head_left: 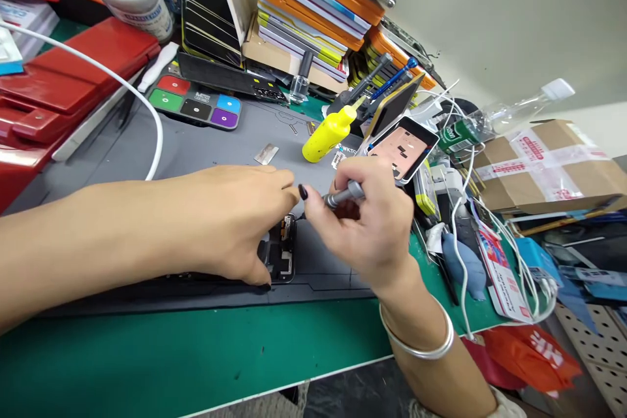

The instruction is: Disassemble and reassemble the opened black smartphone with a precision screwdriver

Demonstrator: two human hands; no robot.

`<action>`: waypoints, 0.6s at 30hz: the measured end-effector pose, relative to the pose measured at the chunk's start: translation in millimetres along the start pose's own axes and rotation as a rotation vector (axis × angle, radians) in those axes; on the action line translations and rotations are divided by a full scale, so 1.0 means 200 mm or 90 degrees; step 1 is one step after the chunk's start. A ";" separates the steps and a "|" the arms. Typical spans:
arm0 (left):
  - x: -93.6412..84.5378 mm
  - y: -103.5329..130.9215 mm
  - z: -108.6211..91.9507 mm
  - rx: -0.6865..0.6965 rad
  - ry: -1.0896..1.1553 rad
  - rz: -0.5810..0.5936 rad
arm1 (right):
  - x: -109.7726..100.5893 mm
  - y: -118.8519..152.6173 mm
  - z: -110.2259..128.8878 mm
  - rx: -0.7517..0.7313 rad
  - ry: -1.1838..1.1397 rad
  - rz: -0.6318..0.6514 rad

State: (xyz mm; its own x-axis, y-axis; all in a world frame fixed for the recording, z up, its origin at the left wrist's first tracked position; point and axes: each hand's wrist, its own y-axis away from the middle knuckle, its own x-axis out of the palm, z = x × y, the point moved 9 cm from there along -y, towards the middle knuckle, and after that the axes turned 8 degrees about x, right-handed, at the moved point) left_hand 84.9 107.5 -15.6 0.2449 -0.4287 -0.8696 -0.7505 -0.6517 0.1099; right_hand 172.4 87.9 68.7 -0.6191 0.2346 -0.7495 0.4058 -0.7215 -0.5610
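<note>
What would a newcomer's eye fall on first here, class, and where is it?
Probably the bright yellow bottle, on the grey mat near the middle of the view. Then, just nearer, the left hand over an opened device, and the right hand gripping a grey tool beside it. Behind rises a tall orange-and-lilac stack.
</note>
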 end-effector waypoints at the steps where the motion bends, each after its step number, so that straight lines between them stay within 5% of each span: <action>1: 0.00 0.00 0.00 -0.001 -0.001 0.005 | 0.01 0.00 0.00 -0.005 -0.019 0.045; 4: 0.02 0.00 0.00 -0.009 -0.019 0.023 | 0.06 0.02 -0.01 -0.026 -0.129 0.233; 6: 0.02 -0.01 0.00 -0.009 -0.028 0.022 | 0.06 0.03 -0.03 -0.027 -0.151 0.289; 10: 0.00 -0.01 -0.01 -0.010 -0.033 0.010 | 0.01 -0.01 -0.04 -0.056 -0.040 0.122; 18: 0.01 0.01 -0.01 -0.011 -0.047 0.026 | 0.02 0.00 0.02 -0.145 -0.093 0.106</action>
State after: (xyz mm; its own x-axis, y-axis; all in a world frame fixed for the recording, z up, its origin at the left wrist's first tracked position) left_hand 84.3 104.6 -16.1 0.1670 -0.4083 -0.8974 -0.7481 -0.6454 0.1545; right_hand 168.3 86.1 67.5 -0.6147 0.0183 -0.7885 0.6394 -0.5738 -0.5118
